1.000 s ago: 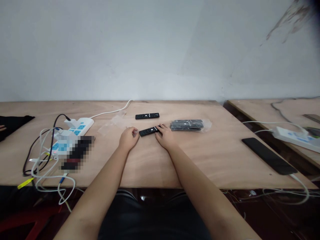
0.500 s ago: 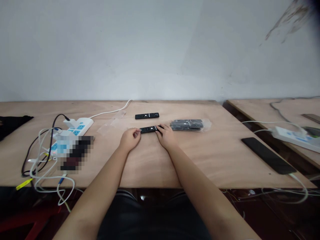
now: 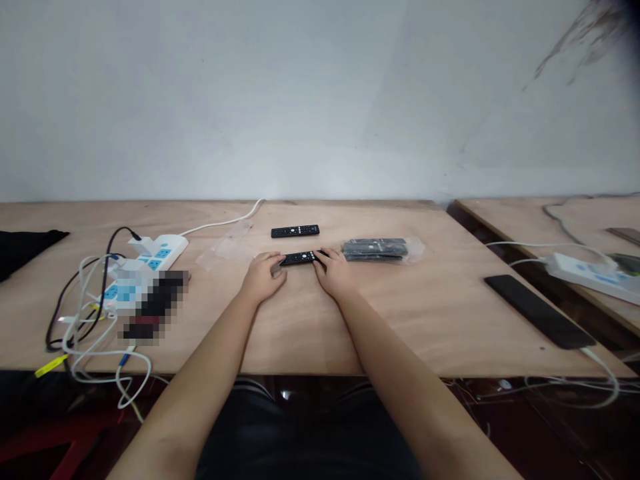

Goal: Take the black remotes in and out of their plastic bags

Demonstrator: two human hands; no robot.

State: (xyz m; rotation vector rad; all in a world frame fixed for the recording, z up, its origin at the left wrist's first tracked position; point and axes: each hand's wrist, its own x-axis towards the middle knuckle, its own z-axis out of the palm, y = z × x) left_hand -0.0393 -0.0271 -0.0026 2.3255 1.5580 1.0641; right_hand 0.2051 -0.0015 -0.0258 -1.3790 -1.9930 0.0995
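A black remote control (image 3: 301,257) lies face up on the wooden table between my hands. The fingertips of my left hand (image 3: 263,277) curl over its left end, with the thumb lower and a little apart. My right hand (image 3: 332,270) grips the right end, thumb on the near side and fingers over the far side, hiding that end. Behind it a second black remote control (image 3: 295,231) rests face up, untouched. Just right of my right hand, more remotes (image 3: 375,249) are stacked in clear plastic wrapping.
Crumpled clear plastic (image 3: 227,245) lies left of my hands. Farther left are a white power strip (image 3: 170,248) with tangled cables and a pixelated dark object (image 3: 156,303). A black phone (image 3: 537,311) on a cable lies at right, near another power strip (image 3: 580,272) across a table gap.
My left hand has loosened from a tight pinch at the remote's left end; its fingers now reach farther and the thumb stands apart. My right hand keeps its place.
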